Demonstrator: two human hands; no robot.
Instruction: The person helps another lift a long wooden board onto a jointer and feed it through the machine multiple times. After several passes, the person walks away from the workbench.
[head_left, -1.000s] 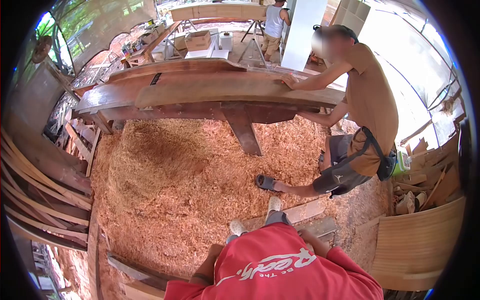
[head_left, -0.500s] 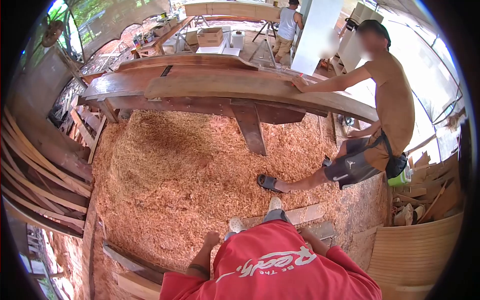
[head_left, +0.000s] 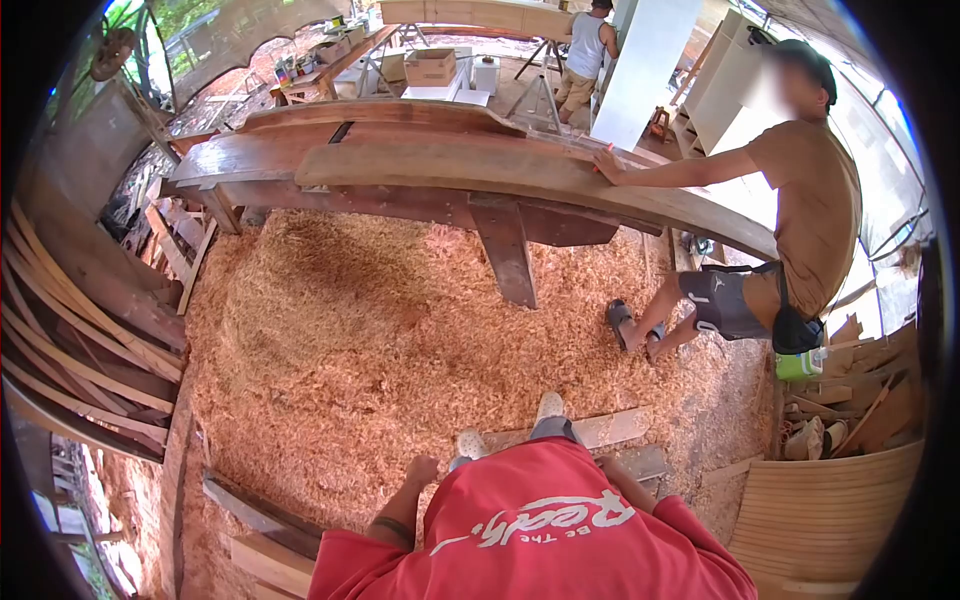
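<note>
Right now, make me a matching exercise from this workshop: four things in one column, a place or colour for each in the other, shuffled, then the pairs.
Things:
1. wood shavings
2. cardboard box
3. long wooden beam
4. wearer's T-shirt

Places or colours:
A. red, with white lettering
B. under a co-worker's hand
C. heaped over the floor
D. on a far table at the back

Pairs: 1-C, 2-D, 3-B, 4-A

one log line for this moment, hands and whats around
left hand: closed fist, holding nothing visible | right hand: hidden behind red shirt | floor: wood shavings | co-worker: hand on long timber plank
</note>
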